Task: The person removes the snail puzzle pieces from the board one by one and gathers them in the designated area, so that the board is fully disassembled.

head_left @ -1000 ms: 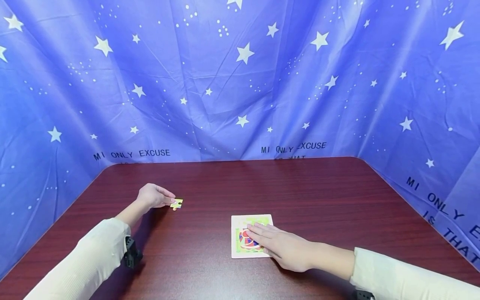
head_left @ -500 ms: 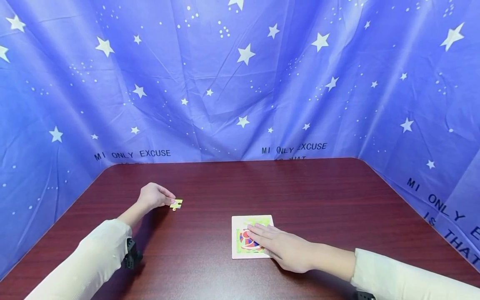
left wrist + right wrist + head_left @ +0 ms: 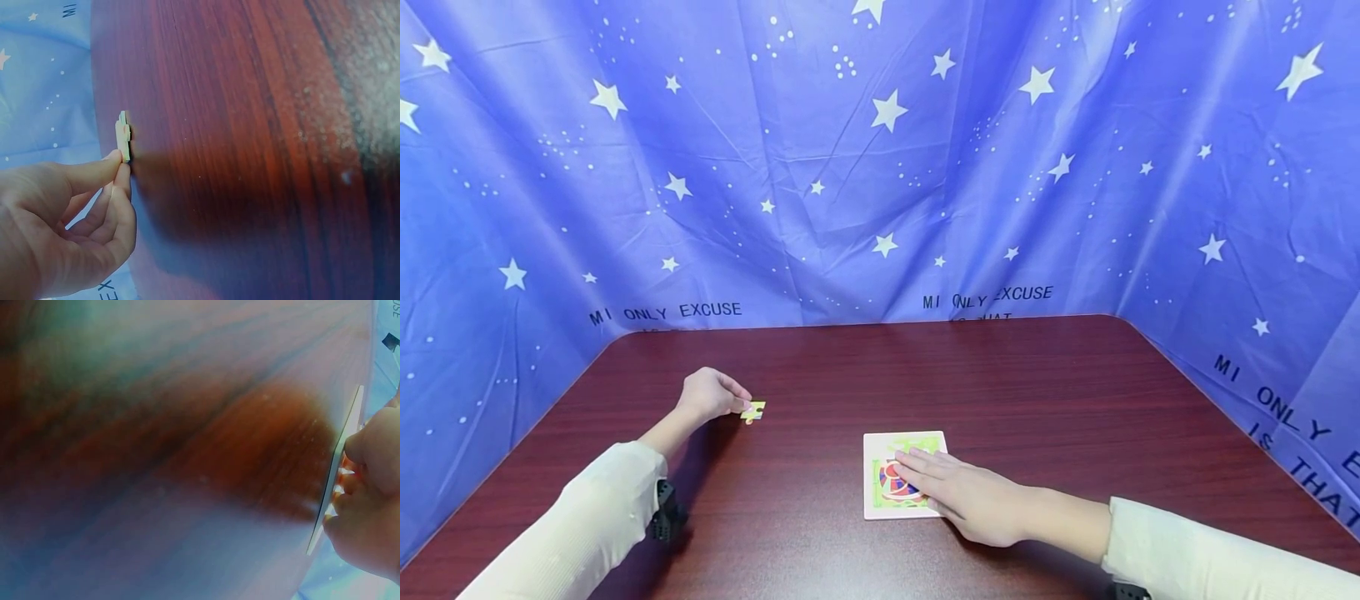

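Left of frame centre, the left hand (image 3: pixel 711 394) pinches the puzzle piece (image 3: pixel 753 411), likely light and stiff; grip its edges. At lower centre, the right hand (image 3: pixel 976 494) rests, fingers extended, on the puzzle board (image 3: pixel 868 479).

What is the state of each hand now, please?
Left hand: closed, pinching a yellow puzzle piece.
Right hand: open, resting on the square puzzle board.

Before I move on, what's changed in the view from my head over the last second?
Nothing has clearly moved, and nothing was taken hold of or let go. The left hand still pinches the yellow puzzle piece; the right hand still rests on the puzzle board.
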The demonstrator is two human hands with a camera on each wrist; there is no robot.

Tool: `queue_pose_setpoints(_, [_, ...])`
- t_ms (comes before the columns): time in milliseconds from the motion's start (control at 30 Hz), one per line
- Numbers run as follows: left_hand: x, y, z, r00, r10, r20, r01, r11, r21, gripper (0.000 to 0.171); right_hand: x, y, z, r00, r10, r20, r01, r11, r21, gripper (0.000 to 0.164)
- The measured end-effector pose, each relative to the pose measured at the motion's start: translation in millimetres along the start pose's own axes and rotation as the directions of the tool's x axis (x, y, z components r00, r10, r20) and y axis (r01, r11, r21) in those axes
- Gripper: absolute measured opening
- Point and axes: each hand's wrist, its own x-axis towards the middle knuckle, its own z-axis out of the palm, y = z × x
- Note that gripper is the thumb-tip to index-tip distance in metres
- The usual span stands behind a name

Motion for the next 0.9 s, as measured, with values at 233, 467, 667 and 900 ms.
queue_pose_setpoints(233, [1.2,-0.9,0.7,0.999,0.032,-0.015,-0.031,0.998,0.053,0.011,-0.3,0.6,1.0,1.0,-0.019,-0.014,0.018,0.999,-0.034,0.05])
queue_pose_setpoints(467, [-0.2,-1.1,0.8,0.999,0.044,-0.025,-0.042,0.996,0.075,0.01,0.1,0.9,3.1,1.0,-0.006,-0.007,0.005,0.999,-0.039,0.051])
queue_pose_setpoints(667, [-1.0,-1.9,1.1,0.997,0.062,-0.037,-0.059,0.995,0.083,0.01,0.5,-0.3,2.1,1.0,-0.009,-0.011,0.009,0.999,-0.053,0.051])
queue_pose_setpoints(900, [-2.4,0.1,-1.5,0.997,0.059,-0.053,-0.056,0.996,0.064,0.009,-2.9,-2.1,-2.8,0.999,-0.043,-0.033,0.041,0.997,-0.06,0.053])
